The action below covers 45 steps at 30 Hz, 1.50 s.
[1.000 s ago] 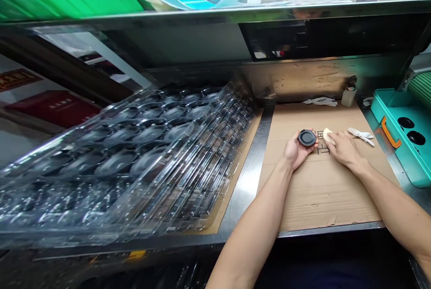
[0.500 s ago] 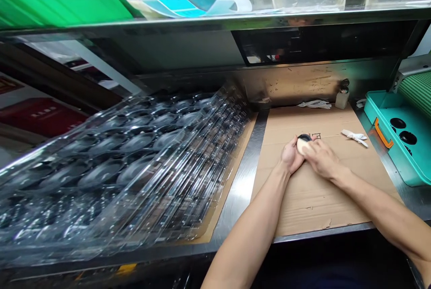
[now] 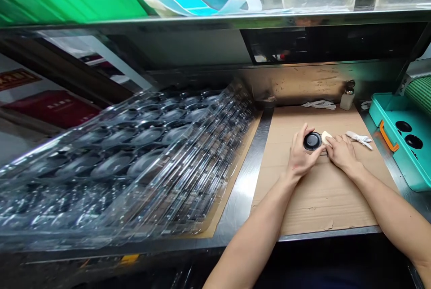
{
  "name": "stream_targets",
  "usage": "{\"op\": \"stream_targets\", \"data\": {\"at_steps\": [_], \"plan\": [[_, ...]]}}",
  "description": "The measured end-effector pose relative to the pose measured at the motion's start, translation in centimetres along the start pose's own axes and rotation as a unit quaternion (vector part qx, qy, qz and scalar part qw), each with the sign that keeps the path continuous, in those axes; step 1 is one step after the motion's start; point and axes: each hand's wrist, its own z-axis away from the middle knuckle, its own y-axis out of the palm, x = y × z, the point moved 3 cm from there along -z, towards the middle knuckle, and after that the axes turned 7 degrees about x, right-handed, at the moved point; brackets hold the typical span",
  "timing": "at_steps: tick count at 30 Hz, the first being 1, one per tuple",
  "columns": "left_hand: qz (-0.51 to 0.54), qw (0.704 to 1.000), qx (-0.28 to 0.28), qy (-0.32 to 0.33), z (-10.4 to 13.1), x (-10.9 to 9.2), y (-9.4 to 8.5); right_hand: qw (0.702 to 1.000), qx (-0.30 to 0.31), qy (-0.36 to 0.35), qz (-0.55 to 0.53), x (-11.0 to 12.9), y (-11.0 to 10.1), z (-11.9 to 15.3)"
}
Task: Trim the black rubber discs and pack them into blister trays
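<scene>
A small round black part, shaped like a shallow dish, is gripped by its rim in my left hand. Its broad face is turned up toward me. My right hand pinches a cream-coloured pad, which looks like a folded cloth or sponge, close against the right side of the black part. Whether the pad touches the rim I cannot tell. Both hands are over a flat cardboard sheet. Beyond my right hand a crumpled white cloth lies on the cardboard.
Stacked clear plastic trays holding black round parts fill the left side. A teal bin with an orange latch and several black parts stands at right. A small bottle and another white cloth lie at the back, below a metal shelf.
The pad has come off the face of the black part to its right side. My left hand has tilted the part so its face shows. The view has shifted slightly.
</scene>
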Motion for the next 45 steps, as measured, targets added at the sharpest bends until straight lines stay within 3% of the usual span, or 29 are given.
{"op": "stream_targets", "data": {"at_steps": [3,10,13,16,19,22,26,29,34,36,39,42,45], "plan": [[-0.119,0.989,0.001,0.09,0.4,-1.2,0.1,1.0,0.007,-0.002,0.001,-0.2,0.0,-0.1],[-0.141,0.986,0.004,0.087,0.3,-1.4,0.0,1.0,0.004,-0.005,0.011,-0.3,-0.3,-0.2],[-0.182,0.982,0.051,-0.015,-0.3,0.5,-0.2,1.0,-0.003,-0.007,0.006,-0.3,-0.4,-0.1],[-0.319,0.93,0.054,-0.173,-1.0,2.9,-1.0,1.0,-0.01,-0.004,-0.002,-0.3,-0.4,-0.2],[-0.386,0.896,0.051,-0.214,-1.2,3.8,-1.7,1.0,-0.004,0.004,-0.004,-0.3,-0.2,-0.2],[-0.353,0.907,0.107,-0.203,-0.6,3.9,-2.3,1.0,0.005,0.003,-0.003,-0.2,-0.1,-0.2],[-0.33,0.909,0.214,-0.135,0.2,4.6,-3.2,1.0,0.002,0.004,-0.018,-0.1,-0.1,-0.2],[-0.313,0.921,0.18,-0.143,-1.1,6.3,-4.4,0.999,0.006,0.006,-0.031,0.1,0.1,-0.2],[-0.298,0.942,0.113,-0.107,-6.1,8.4,-6.1,0.998,0.017,0.015,-0.059,0.7,0.0,-0.1],[-0.298,0.941,0.121,-0.103,-7.9,9.3,-6.6,0.997,0.026,0.014,-0.074,1.0,0.0,0.0],[-0.262,0.938,0.166,-0.156,-9.6,10.5,-6.9,0.995,0.029,0.009,-0.1,1.3,-0.1,-0.1],[-0.23,0.936,0.182,-0.195,-9.7,9.6,-7.3,0.992,0.021,0.01,-0.122,1.4,0.1,-0.3],[-0.224,0.916,0.266,-0.201,-5.8,6.8,-7.5,0.99,0.02,0.014,-0.136,1.5,0.4,-0.5]]}}
